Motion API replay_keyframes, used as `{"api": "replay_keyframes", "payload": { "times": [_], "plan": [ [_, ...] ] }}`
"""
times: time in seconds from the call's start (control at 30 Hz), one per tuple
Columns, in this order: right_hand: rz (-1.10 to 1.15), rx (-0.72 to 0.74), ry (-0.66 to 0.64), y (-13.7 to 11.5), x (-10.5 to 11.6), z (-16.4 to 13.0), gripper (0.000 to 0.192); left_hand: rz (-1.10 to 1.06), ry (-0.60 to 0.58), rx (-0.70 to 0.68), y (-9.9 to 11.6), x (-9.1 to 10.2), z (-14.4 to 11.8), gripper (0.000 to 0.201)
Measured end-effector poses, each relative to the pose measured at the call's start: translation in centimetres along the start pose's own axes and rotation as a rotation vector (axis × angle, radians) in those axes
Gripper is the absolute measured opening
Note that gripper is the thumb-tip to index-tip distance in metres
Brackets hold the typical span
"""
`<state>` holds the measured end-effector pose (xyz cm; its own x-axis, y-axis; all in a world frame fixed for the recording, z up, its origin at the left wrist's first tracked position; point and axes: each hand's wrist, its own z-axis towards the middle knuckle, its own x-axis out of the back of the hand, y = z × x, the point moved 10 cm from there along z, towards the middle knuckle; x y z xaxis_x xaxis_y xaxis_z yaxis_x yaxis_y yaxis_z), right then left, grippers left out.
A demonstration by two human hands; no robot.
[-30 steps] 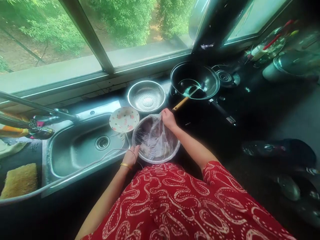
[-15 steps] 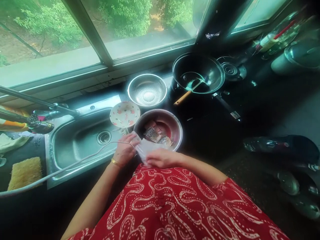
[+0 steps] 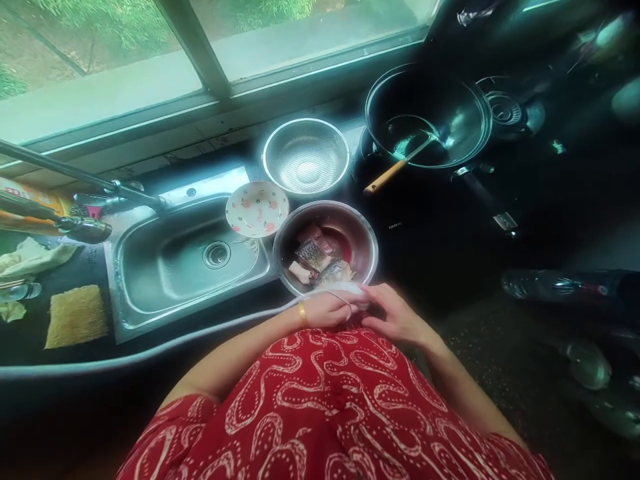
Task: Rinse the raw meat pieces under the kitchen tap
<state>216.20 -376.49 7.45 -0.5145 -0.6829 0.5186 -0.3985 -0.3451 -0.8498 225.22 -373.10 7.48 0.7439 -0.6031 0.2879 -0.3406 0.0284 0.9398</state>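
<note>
A small pale mark on the dark stove top (image 3: 400, 230), just right of the steel bowl (image 3: 367, 240), looks like a brand word but is too blurred to read. The red mark at the centre of the flowered plate (image 3: 257, 209) is equally illegible. No other lettering shows.

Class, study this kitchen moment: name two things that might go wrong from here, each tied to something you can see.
1. The metal bowl of raw fish pieces sits near the counter's front edge, close to both hands; a nudge might tip it.
2. The left hand and right hand bunch the plastic wrap just over the bowl's rim; drips from it may land on the red dress.
</note>
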Motion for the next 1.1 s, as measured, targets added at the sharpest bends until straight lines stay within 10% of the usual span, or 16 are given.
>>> {"api": "replay_keyframes", "payload": {
  "times": [0.27, 0.57, 0.83, 1.1],
  "plan": [
    [-0.149, -0.057, 0.185, 2.1, 4.5, -1.1, 0.020, 0.022, -0.023, -0.181, 3.0, 0.1, 0.2, 0.040],
    [0.045, -0.508, 1.049, 10.3, 20.6, -5.9, 0.019, 0.674, 0.352, 0.444, -6.0, 11.3, -5.4, 0.022],
    [0.132, -0.375, 0.552, 13.1, 12.5, 8.8, 0.060, 0.780, 0.142, 0.509, -7.9, 7.3, -1.7, 0.041],
    [0.063, -0.327, 0.611, 11.9, 10.6, 9.5, 0.042, 0.785, -0.020, 0.698, -11.8, 5.8, 2.9, 0.067]
  ]
}}
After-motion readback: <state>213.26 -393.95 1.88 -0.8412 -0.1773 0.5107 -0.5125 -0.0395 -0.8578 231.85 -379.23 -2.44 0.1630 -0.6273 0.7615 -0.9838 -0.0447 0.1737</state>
